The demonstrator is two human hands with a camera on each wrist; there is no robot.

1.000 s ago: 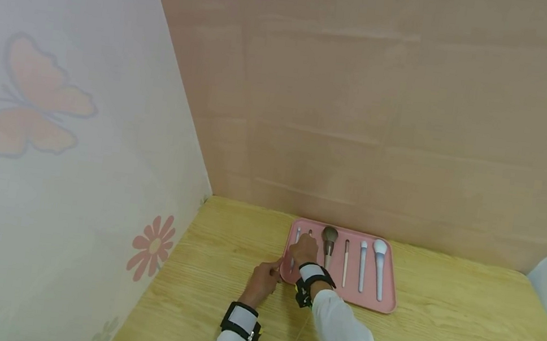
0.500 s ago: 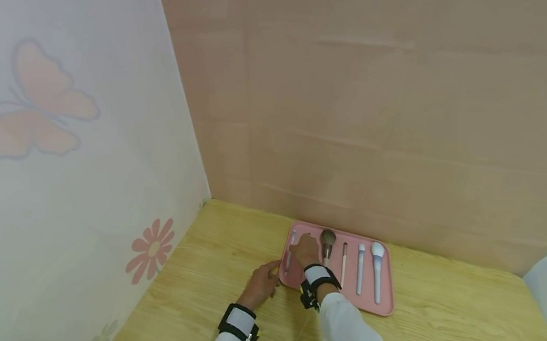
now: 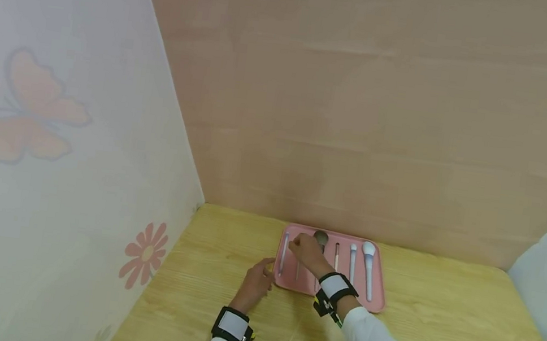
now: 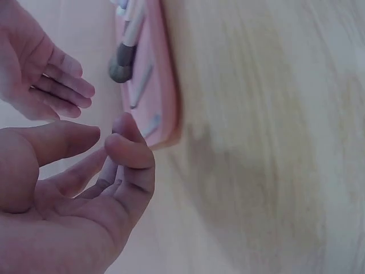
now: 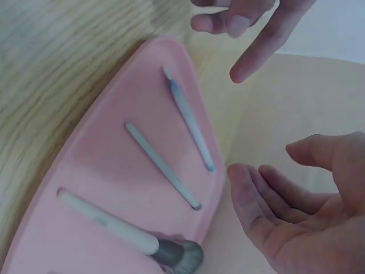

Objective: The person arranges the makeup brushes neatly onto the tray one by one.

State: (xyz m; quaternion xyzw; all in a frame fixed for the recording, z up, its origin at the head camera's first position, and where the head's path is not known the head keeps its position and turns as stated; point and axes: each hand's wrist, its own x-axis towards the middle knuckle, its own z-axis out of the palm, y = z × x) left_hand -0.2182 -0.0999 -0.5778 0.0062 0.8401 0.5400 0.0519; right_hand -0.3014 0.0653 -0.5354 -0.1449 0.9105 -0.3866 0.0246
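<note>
A pink tray [image 3: 379,289] holds several makeup brushes in a row. My right hand [image 3: 308,253] hovers above its left half with fingers loosely bent and nothing between them. Below that hand, in the right wrist view, lie a slim white-blue brush [image 5: 191,125], a thin pale brush [image 5: 162,165] and a fluffy dark-haired powder brush [image 5: 122,227]. Just off the tray's near left corner is my left hand [image 3: 254,285], its fingers slightly bent and holding nothing. The left wrist view shows a gap between its thumb and fingertips [image 4: 130,153].
Farther right on the tray lie a short-haired thin brush [image 3: 337,256], a white-blue brush [image 3: 352,262] and a large white-headed brush [image 3: 368,262]. The tray stands on a wood-grain table [image 3: 440,316], near the brown back wall [image 3: 362,119]. A white wall [image 3: 67,225] is at the left.
My right hand has let go of the thin pale brush and risen off the tray, leaving that brush lying there. My left hand has drawn slightly back from the tray's edge.
</note>
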